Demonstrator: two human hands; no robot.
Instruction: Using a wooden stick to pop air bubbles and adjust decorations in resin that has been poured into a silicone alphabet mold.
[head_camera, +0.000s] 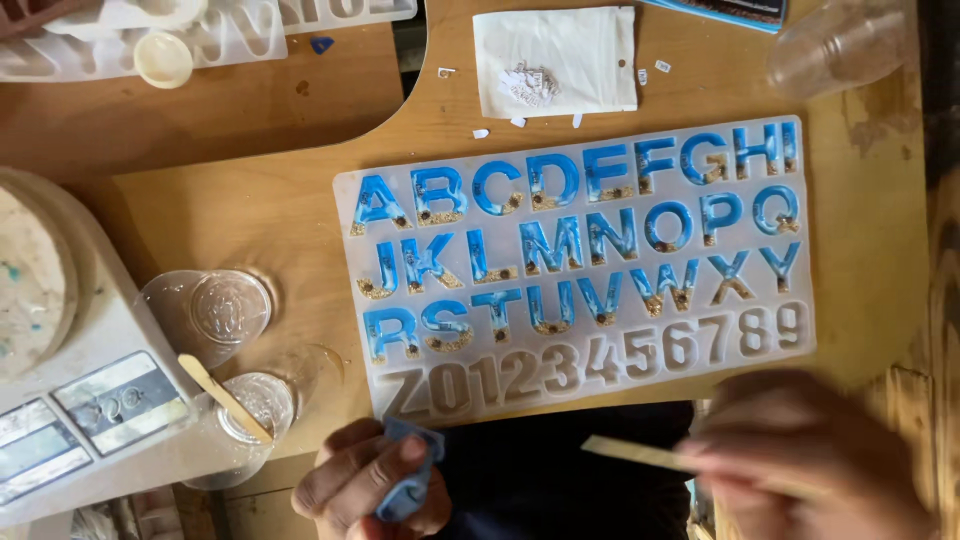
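Two hands just below mould: cloth left, probably stick right.

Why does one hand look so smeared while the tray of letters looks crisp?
In the head view, the right hand and the wooden stick it holds are streaked with motion blur; the left hand, gripping a small blue piece, is sharper. The letter mould is in focus under soft, even light, with faint glare on the clear cups.
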